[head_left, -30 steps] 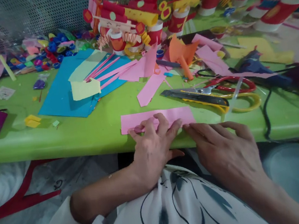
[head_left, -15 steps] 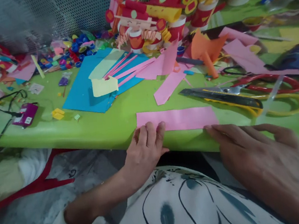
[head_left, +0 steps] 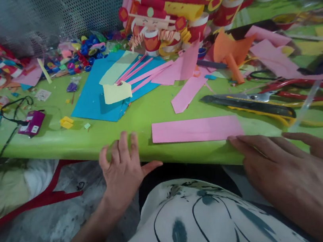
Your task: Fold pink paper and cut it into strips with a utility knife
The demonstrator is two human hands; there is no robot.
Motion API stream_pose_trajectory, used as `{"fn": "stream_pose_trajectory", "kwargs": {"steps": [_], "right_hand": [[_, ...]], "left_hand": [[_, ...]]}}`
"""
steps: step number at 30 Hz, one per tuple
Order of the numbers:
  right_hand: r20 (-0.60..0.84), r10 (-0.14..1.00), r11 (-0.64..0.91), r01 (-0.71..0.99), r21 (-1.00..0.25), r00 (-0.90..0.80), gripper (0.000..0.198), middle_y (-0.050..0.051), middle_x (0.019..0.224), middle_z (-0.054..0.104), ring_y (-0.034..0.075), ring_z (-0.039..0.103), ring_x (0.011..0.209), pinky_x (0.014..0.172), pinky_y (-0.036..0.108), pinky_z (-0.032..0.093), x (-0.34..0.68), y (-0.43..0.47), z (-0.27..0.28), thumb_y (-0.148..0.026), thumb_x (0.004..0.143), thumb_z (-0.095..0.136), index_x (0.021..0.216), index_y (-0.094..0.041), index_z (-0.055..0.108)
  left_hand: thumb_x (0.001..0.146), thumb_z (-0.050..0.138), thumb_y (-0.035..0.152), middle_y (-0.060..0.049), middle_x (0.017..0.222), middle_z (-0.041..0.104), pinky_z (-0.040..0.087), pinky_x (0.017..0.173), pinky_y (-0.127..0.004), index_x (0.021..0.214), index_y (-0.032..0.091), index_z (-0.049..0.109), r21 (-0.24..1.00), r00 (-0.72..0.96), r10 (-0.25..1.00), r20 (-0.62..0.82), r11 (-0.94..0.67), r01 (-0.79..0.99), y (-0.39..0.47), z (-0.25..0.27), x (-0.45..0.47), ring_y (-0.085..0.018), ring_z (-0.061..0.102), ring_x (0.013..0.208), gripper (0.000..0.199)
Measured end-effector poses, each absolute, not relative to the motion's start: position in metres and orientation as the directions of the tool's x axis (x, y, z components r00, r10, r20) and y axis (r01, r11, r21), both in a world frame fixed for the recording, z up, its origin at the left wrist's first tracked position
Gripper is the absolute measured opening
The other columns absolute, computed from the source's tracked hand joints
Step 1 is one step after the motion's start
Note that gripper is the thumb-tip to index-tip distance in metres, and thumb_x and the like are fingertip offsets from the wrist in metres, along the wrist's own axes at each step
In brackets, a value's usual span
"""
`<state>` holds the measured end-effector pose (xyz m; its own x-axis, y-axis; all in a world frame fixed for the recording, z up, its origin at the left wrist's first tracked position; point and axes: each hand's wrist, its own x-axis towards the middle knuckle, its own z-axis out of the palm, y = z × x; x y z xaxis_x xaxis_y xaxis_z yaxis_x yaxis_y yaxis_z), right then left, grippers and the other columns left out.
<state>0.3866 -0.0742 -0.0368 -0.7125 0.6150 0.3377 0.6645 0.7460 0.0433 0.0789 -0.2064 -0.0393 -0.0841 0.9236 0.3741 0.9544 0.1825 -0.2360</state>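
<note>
A flat pink paper strip [head_left: 195, 130] lies lengthwise along the front edge of the green table [head_left: 96, 128]. My right hand [head_left: 291, 171] reaches its right end, with the index fingertip at the lower right corner; the fingers are stretched, and whether the thumb is pressed beneath cannot be seen. To the left of the strip, my left hand [head_left: 123, 162] rests on the table's edge, fingers spread and thumb out, holding nothing. Just beyond the strip's right end lie a black and yellow utility knife [head_left: 249, 105] and scissors [head_left: 305, 95] with red and yellow handles.
Blue paper [head_left: 90, 107] with thin pink strips and a pale yellow piece lies farther back. An orange paper piece [head_left: 227, 53] and pink scraps [head_left: 186, 95] are scattered at the right. Paper figures [head_left: 151, 26] stand behind. A purple device [head_left: 31, 123] with a cord sits left.
My left hand has let go of the pink strip and moved left, its fingers spreading on the table's edge. My right hand stays at the strip's right end. The view has shifted slightly.
</note>
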Motion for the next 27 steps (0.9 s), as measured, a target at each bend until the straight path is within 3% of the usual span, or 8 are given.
{"fn": "stream_pose_trajectory", "kwargs": {"steps": [3,7,10,13,16,20,24,27], "right_hand": [[0.355,0.607,0.729,0.676,0.106,-0.711,0.034,0.009,0.12,0.082,0.034,0.077,0.096,0.105,0.062,0.048,0.382,-0.076,-0.037,-0.014,0.099,0.052,0.124,-0.026,0.072],[0.372,0.599,0.723,0.679,0.13,-0.709,0.032,0.008,0.12,0.082,0.028,0.078,0.099,0.112,0.055,0.045,0.382,-0.077,-0.039,-0.012,0.098,0.056,0.123,-0.022,0.073],[0.38,0.631,0.715,0.697,0.053,-0.676,0.039,0.011,0.127,0.08,0.028,0.078,0.103,0.12,0.059,0.04,0.388,-0.079,-0.039,-0.011,0.098,0.054,0.133,-0.021,0.068],[0.478,0.669,0.653,0.757,-0.012,-0.569,0.045,0.012,0.133,0.079,0.028,0.077,0.108,0.117,0.056,0.045,0.386,-0.085,-0.035,-0.012,0.096,0.062,0.139,-0.024,0.066],[0.511,0.615,0.724,0.686,-0.066,-0.601,0.044,0.009,0.14,0.078,0.023,0.073,0.123,0.121,0.048,0.044,0.364,-0.091,-0.034,-0.009,0.096,0.063,0.137,-0.024,0.069],[0.457,0.414,0.904,0.415,-0.104,-0.787,0.042,0.005,0.158,0.065,0.018,0.063,0.144,0.138,0.049,0.025,0.323,-0.089,-0.049,-0.02,0.107,0.055,0.147,-0.022,0.066],[0.455,0.468,0.873,0.476,-0.107,-0.757,0.05,0.009,0.162,0.061,0.018,0.056,0.152,0.142,0.049,0.01,0.312,-0.088,-0.066,-0.034,0.11,0.055,0.156,-0.013,0.056],[0.429,0.525,0.836,0.54,-0.098,-0.735,0.051,0.007,0.162,0.061,0.017,0.055,0.152,0.143,0.048,-0.003,0.322,-0.09,-0.067,-0.039,0.11,0.057,0.155,-0.013,0.058]], "left_hand": [[0.094,0.052,0.09,-0.029,0.153,0.064,0.028,0.126,-0.067,0.168,0.014,0.046,-0.17,-0.008,0.867,0.499,0.106,0.98,-0.204,-0.033,0.09,-0.042,0.065,0.129,0.107],[0.109,0.058,0.06,-0.02,0.15,0.071,0.036,0.131,-0.048,0.158,0.007,0.058,-0.126,0.328,0.797,0.507,-0.308,0.943,-0.18,-0.056,0.113,-0.033,0.065,0.141,0.072],[0.109,0.061,0.052,-0.015,0.151,0.072,0.04,0.129,-0.043,0.159,0.011,0.059,-0.108,0.328,0.804,0.495,-0.318,0.942,-0.162,-0.083,0.119,-0.03,0.068,0.14,0.064],[0.107,0.064,0.052,-0.016,0.148,0.073,0.041,0.129,-0.043,0.158,0.011,0.06,-0.119,0.333,0.781,0.527,-0.32,0.94,-0.157,-0.098,0.118,-0.03,0.07,0.138,0.065],[0.106,0.068,0.05,-0.016,0.141,0.078,0.038,0.132,-0.044,0.149,0.01,0.066,-0.123,0.336,0.76,0.557,-0.324,0.938,-0.159,-0.1,0.115,-0.03,0.073,0.131,0.059],[0.107,0.064,0.038,-0.019,0.131,0.081,0.035,0.134,-0.044,0.138,0.009,0.07,-0.125,0.342,0.739,0.581,-0.334,0.934,-0.16,-0.105,0.113,-0.029,0.075,0.126,0.043],[0.111,0.056,0.035,-0.021,0.128,0.081,0.032,0.136,-0.045,0.137,0.004,0.071,-0.123,0.327,0.695,0.64,-0.328,0.937,-0.158,-0.113,0.114,-0.028,0.073,0.124,0.043],[0.109,0.063,0.039,-0.021,0.132,0.08,0.028,0.137,-0.045,0.141,0.003,0.07,-0.128,0.333,0.689,0.644,-0.332,0.934,-0.157,-0.113,0.114,-0.028,0.073,0.122,0.049]]}}
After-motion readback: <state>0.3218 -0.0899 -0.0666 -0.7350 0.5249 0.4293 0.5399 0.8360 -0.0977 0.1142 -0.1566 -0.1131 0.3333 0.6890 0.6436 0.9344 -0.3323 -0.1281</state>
